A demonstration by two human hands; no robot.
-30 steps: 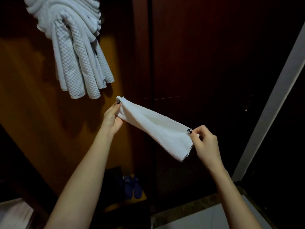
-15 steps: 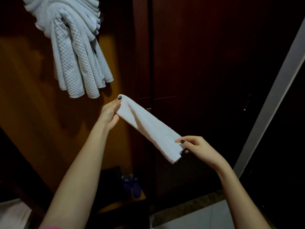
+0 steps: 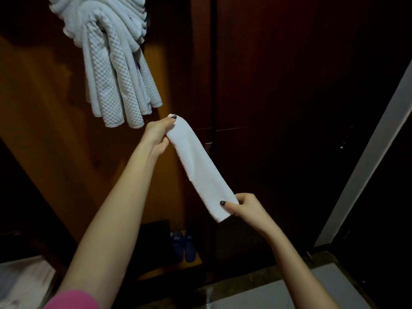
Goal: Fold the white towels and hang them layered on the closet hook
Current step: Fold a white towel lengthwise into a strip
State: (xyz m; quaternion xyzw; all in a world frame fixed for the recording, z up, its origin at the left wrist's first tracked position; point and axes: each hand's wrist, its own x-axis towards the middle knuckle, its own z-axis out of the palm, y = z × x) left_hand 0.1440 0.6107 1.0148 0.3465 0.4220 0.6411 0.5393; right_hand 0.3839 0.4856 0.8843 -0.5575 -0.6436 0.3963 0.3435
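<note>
A small white towel (image 3: 198, 166), folded into a narrow strip, stretches diagonally between my hands. My left hand (image 3: 157, 133) pinches its upper end, just below the hanging bundle. My right hand (image 3: 246, 207) pinches its lower end, thumb on top of the cloth. Several white quilted towels (image 3: 111, 63) hang layered in a bunch at the upper left; the hook that carries them is hidden under the cloth.
An orange-lit wooden closet wall (image 3: 44, 130) lies behind the bundle. Dark closet doors (image 3: 278, 97) fill the right. Blue slippers (image 3: 184, 245) sit on a low shelf below. A pale door frame (image 3: 367, 152) slants at the far right. White cloth (image 3: 20, 284) shows at the bottom left.
The strip has been folded narrower. My right hand let go of its end, dropped lower and pinched it again, so the towel slopes more steeply. My left hand rose slightly.
</note>
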